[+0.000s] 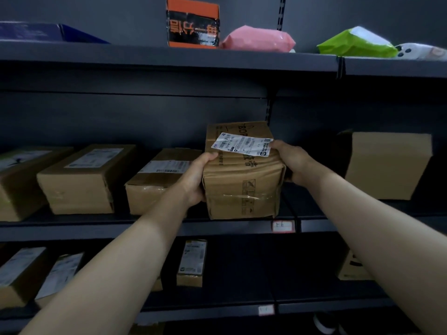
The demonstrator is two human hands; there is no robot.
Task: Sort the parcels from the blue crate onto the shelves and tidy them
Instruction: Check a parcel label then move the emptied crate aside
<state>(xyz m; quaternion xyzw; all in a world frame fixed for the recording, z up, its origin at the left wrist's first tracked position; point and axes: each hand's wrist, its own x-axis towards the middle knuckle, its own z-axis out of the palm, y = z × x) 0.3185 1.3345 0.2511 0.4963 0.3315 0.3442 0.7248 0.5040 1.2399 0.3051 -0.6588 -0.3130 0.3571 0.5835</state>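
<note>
A brown cardboard parcel (242, 180) with a white shipping label on top rests on the middle shelf (169, 224), near its front edge. My left hand (196, 180) grips the parcel's left side. My right hand (294, 163) grips its right side, with the fingers touching the label's corner. Immediately left of it lies another taped cardboard box (154, 184), partly hidden behind my left wrist. The blue crate is out of view.
Two more boxes (84, 180) line the middle shelf to the left, and a plain box (389, 165) stands to the right. The top shelf holds an orange-black box (193, 22), a pink bag (258, 39) and a green bag (358, 43). Small labelled boxes (192, 262) sit on the lower shelf.
</note>
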